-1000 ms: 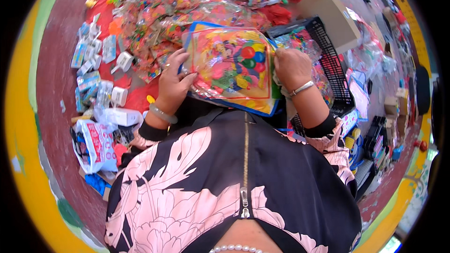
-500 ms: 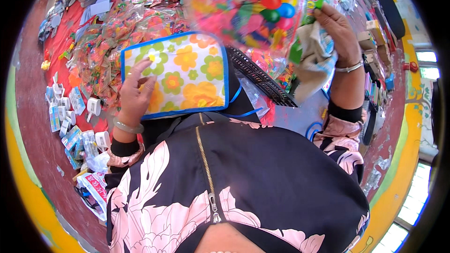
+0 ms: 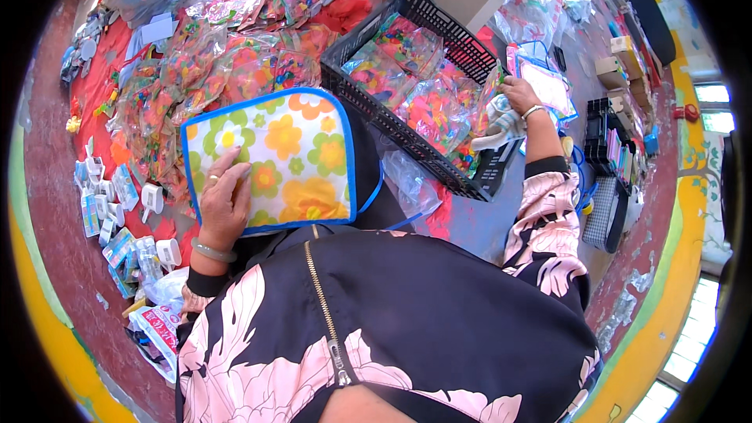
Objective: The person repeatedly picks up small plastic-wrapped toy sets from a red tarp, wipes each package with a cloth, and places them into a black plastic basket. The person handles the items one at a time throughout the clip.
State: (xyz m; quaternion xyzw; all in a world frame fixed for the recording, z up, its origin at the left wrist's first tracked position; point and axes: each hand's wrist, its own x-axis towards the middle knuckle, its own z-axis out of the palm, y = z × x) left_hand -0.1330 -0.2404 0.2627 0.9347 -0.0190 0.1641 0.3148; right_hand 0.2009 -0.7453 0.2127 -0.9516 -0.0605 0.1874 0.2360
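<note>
Apparently partway: several clear bags (image 3: 437,116) are held in the black crate (image 3: 403,135) at 1 o'clock; many are left heaped at 10.
The green-edged bag (image 3: 492,82), raised half a second ago, is now lowered at the crate's 3 o'clock end; the right hand's (image 3: 518,94) grip is clamped on a striped cloth (image 3: 501,121), the left hand's (image 3: 225,196) kept loose on the flowered lap cover (image 3: 282,137).

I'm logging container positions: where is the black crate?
In the head view, the black crate is above centre, slightly right, between the flowered cloth and the right hand.
</note>
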